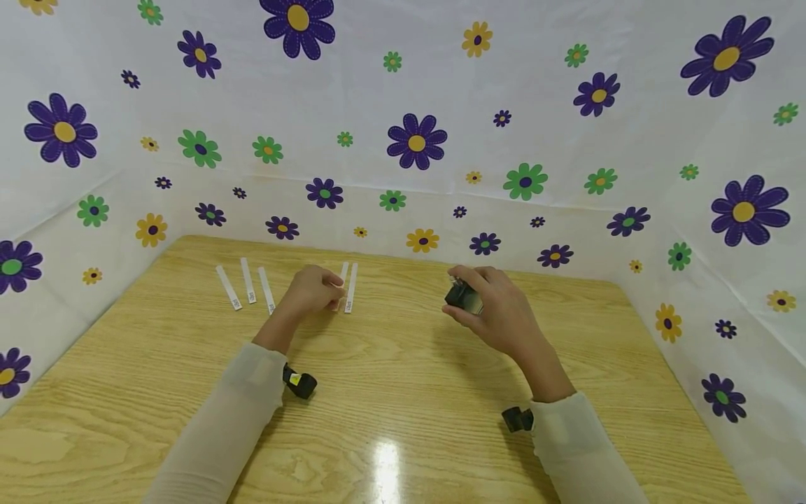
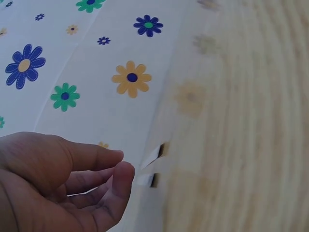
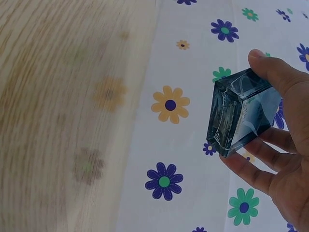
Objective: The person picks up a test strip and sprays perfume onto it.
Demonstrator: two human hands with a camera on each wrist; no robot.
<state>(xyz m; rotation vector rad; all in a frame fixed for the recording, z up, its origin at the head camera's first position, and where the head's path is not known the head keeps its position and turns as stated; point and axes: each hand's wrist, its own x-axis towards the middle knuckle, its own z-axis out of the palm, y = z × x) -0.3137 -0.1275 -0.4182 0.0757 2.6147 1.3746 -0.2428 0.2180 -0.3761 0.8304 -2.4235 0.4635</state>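
My left hand (image 1: 315, 290) is over a white paper strip (image 1: 344, 269), partly covering it, and a second paper strip (image 1: 351, 288) lies just to the right. In the left wrist view, the thumb and index fingertips are close together, with no strip visible between them. Two strip ends (image 2: 153, 157) show beyond those fingertips. My right hand (image 1: 504, 311) grips a blue-tinted glass perfume bottle (image 3: 234, 113), held tilted above the table, thumb on one side and fingers on the other. The palm hides part of the bottle.
Three more paper strips (image 1: 248, 280) with small printed labels lie fanned out at the left of the wooden table (image 1: 390, 378). A white flowered cloth (image 1: 352, 84) encloses the back and both sides. Black cameras (image 1: 301, 384) are worn at both wrists.
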